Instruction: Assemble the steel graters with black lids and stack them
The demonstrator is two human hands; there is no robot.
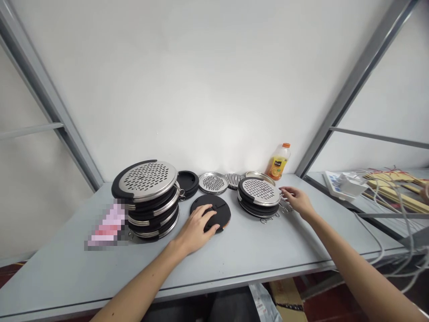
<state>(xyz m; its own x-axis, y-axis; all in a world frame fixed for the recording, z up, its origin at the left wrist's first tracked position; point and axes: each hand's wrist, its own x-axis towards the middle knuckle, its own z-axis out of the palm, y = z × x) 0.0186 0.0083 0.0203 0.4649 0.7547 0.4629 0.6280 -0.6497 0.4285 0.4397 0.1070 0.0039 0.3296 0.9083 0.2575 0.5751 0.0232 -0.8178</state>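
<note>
A round black disc (221,208) lies on the table, and my left hand (199,226) rests over its near left part with the fingers spread and the thumb at the near edge. My right hand (298,201) is at the right rim of a short stack of black-and-silver round pieces (259,208), topped by a perforated metal disc (260,190). Its thumb and fingertips are brought together there; what they pinch is too small to make out. Small metal rings (286,208) hang beside that stack, just below the right hand.
A taller stack of similar pieces (154,205) stands at left by a blurred pink item (109,226). Along the wall are a black round dish (187,183), a perforated metal disc (213,182) and an orange-capped bottle (279,163). White cables (402,214) and yellow strips (398,197) lie right.
</note>
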